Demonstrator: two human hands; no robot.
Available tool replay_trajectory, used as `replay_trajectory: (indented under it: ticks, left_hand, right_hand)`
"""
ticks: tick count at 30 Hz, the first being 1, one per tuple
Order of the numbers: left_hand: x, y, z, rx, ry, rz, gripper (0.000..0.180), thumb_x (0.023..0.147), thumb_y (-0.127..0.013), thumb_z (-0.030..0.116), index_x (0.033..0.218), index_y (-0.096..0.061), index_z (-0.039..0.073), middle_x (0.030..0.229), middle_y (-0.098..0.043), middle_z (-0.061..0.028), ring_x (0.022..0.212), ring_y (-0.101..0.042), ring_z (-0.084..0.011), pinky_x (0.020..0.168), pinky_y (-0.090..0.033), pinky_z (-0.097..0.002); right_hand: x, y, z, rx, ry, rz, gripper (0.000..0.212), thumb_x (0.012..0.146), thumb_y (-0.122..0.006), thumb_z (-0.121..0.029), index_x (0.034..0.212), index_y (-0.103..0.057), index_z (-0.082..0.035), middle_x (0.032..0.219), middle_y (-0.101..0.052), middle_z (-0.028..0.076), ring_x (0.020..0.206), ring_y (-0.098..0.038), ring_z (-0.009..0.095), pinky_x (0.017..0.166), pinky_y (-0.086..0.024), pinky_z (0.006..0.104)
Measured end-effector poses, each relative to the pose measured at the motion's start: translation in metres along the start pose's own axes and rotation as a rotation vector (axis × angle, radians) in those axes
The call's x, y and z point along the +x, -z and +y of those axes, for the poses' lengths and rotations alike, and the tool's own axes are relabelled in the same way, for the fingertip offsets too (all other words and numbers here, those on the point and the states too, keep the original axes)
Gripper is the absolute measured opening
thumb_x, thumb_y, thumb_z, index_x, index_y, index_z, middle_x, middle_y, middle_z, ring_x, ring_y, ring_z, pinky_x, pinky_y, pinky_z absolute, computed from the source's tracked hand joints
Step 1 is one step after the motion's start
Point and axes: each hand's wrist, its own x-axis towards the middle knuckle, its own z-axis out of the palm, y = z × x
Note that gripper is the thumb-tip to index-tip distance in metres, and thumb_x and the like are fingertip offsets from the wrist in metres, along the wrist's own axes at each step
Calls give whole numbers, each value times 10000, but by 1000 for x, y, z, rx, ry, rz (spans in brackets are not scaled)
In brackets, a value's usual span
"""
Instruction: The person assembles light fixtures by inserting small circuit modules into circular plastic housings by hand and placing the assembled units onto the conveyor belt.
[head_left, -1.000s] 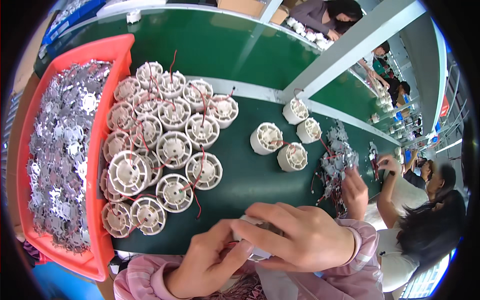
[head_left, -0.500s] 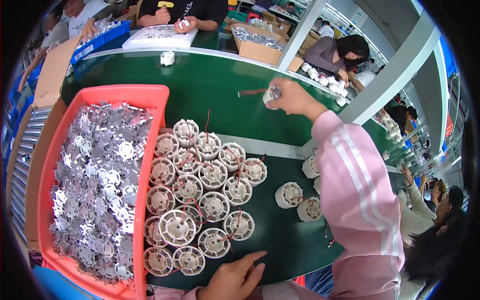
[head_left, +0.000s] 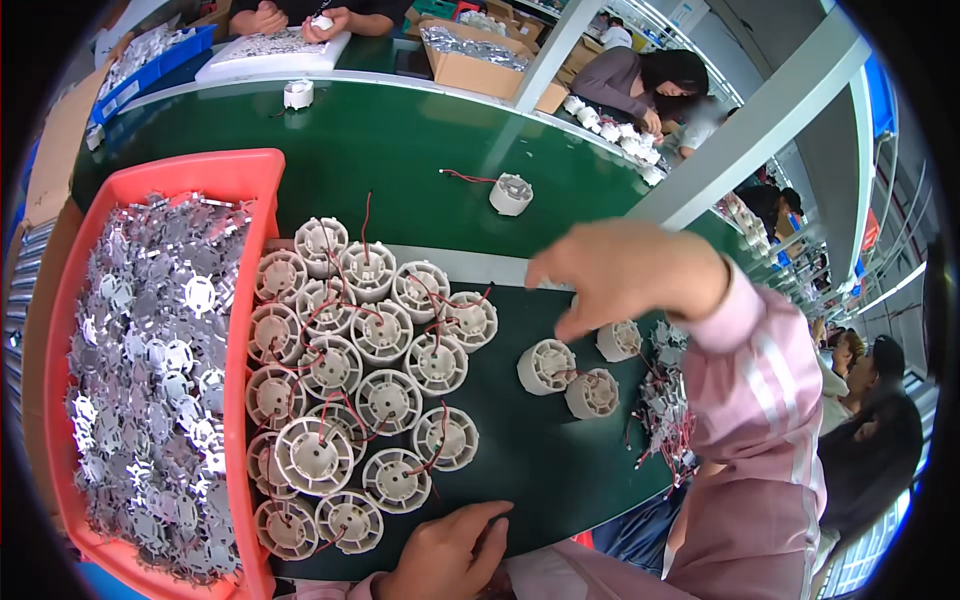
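Note:
My right hand (head_left: 632, 272) is in the air, empty, thumb apart from the fingers, over a few round white plastic motor-like housings (head_left: 547, 366) at the right of the near table. On the far green surface stands a single white housing (head_left: 512, 195), its red wire stretched out to the left. My left hand (head_left: 447, 550) rests at the front edge with thumb and forefinger apart and nothing between them. Beside it spreads a group of several white housings (head_left: 388, 402) with thin red wires, one (head_left: 314, 456) seeming to sit higher than its neighbours.
A red tub (head_left: 262, 330) full of flat silver metal pieces (head_left: 150, 370) stands at left. Red-wired small parts (head_left: 668, 400) lie by my right sleeve. A grey post (head_left: 760, 120) rises at right. Across the green surface (head_left: 400, 130), another person's hands (head_left: 325, 25) hold a white part.
My right hand has let go of the white housing on the far green surface and drawn back toward me. The view has shifted, and my left hand stays near the front edge.

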Motion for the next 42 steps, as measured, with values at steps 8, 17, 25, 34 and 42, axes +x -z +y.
replay_trajectory:
  ticks: [8,17,25,34,42]
  left_hand:
    - [-5,-3,-1,-5,-68,-30,355,841,-624,38,1191,-560,23,685,-576,-79,500,-542,-128,476,-437,-247]
    - [-3,-25,7,133,-113,258,647,765,-729,156,1318,-419,26,950,-508,-125,630,-550,-205,481,-457,-312]
    - [7,-29,18,528,-81,230,579,684,-779,147,1205,-542,66,970,-462,-115,734,-549,-270,569,-485,-351]
    - [15,-26,12,623,-283,75,443,676,-753,54,1092,-607,93,979,-476,-113,790,-534,-259,615,-480,-328]
    - [8,-20,28,324,-124,102,282,740,-696,9,1004,-600,31,1001,-518,-119,760,-588,-247,622,-508,-334]
  right_hand:
    - [-31,-107,-26,-51,148,224,575,699,-744,-149,1219,-523,-39,1093,-563,178,1008,-571,354,813,-492,404]
    - [-62,-151,-85,458,220,639,592,715,-719,-113,1257,-504,-13,1156,-551,189,974,-562,357,847,-483,398]
    - [-102,-163,-70,417,68,875,583,692,-744,-68,1238,-542,-38,1234,-525,188,969,-550,338,842,-477,392]
    - [-70,-194,-40,257,-237,1030,584,663,-725,-14,1222,-566,-73,1297,-499,137,1030,-524,345,863,-459,399]
    - [-92,-193,-81,573,192,778,699,647,-764,-74,1297,-510,-42,1273,-511,152,1081,-497,333,911,-415,424]
